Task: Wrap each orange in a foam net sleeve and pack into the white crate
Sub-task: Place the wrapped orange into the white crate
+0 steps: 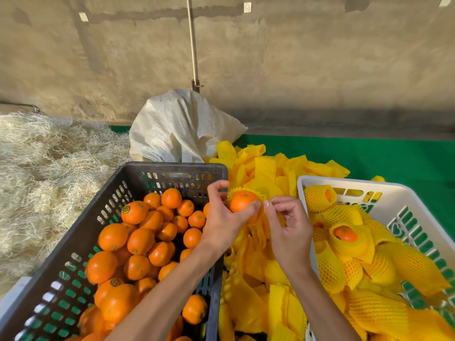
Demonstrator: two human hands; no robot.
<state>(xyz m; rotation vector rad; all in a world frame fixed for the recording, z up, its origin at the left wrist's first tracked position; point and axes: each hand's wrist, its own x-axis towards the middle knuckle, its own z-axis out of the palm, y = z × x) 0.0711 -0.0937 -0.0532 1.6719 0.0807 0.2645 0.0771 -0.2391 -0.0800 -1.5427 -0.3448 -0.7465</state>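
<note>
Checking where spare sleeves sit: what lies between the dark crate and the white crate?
A pile of yellow foam net sleeves fills the gap between the dark crate and white crate, per the head view.

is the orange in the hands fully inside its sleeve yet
Not yet. The orange sits partly bare; the yellow foam sleeve rings only its far side and bottom.

A rough, stained concrete wall stands behind a green-covered tabletop; pale straw heaps left; warm light falls across.
</note>
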